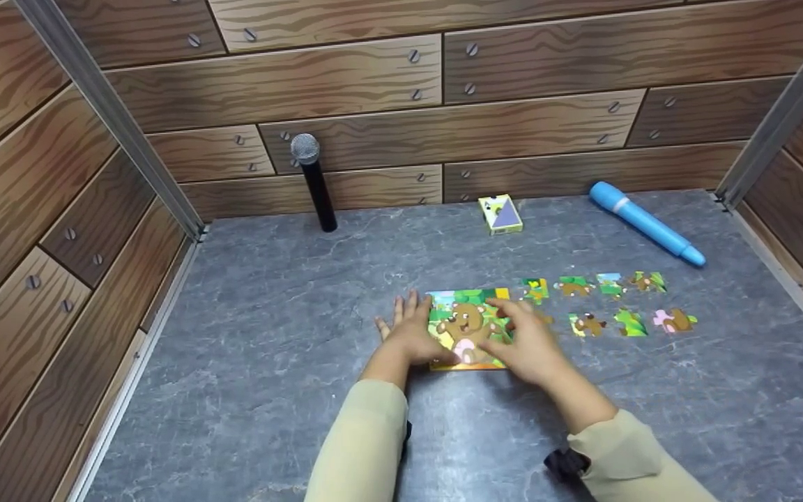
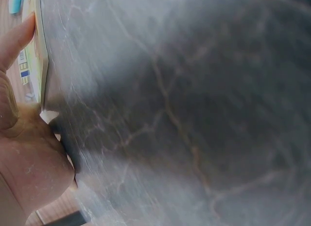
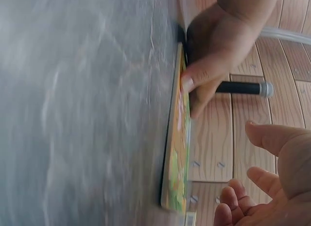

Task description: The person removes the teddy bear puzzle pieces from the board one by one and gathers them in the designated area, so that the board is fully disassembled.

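A bear jigsaw puzzle (image 1: 468, 324) lies flat on the grey table as a thin board with a pale edge. At its left side rests my left hand (image 1: 410, 338), fingers spread on the table and thumb over the board's lower left corner. In the right wrist view that thumb presses on the puzzle (image 3: 177, 153). My right hand (image 1: 530, 345) hovers over the puzzle's right side, its thumb and fingers apart and holding nothing. In the right wrist view the right hand (image 3: 277, 182) shows a gap from the board.
Several loose pieces lie in two rows to the right, among them a green piece (image 1: 630, 322) and a pink-and-brown piece (image 1: 675, 320). Toward the back are an upright microphone (image 1: 316, 188), a small card box (image 1: 501, 214) and a blue pen-shaped toy (image 1: 649, 223). Wood-patterned walls (image 1: 360, 104) enclose the table.
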A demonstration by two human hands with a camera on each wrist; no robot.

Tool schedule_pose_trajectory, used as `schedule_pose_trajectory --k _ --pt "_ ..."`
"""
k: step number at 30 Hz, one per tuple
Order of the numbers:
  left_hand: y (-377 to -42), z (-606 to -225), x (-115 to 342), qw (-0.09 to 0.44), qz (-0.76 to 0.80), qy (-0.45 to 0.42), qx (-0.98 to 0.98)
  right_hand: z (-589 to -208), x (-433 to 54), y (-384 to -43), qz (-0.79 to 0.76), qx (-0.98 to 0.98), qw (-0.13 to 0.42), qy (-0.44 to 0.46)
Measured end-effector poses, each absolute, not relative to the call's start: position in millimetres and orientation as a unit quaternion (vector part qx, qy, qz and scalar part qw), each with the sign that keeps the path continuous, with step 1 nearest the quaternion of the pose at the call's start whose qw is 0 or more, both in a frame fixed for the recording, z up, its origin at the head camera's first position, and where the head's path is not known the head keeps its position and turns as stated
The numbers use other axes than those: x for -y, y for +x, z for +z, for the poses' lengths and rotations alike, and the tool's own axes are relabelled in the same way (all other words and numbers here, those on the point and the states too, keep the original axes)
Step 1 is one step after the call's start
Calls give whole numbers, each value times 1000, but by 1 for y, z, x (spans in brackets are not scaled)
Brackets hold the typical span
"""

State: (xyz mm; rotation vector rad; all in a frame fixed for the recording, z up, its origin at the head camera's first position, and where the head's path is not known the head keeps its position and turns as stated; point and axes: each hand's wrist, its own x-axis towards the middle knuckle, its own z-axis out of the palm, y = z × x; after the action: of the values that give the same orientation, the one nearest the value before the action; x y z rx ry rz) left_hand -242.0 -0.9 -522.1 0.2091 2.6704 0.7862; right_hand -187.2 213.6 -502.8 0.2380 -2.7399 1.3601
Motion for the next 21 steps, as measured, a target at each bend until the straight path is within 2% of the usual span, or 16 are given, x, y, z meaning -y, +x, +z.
schedule_pose_trajectory --k 12,21 --pt "-242 -522 1 173 275 76 -943 -521 -195 -190 432 895 -21 112" --pt "-242 -522 2 173 277 80 -942 -529 -185 -191 419 901 -32 109"
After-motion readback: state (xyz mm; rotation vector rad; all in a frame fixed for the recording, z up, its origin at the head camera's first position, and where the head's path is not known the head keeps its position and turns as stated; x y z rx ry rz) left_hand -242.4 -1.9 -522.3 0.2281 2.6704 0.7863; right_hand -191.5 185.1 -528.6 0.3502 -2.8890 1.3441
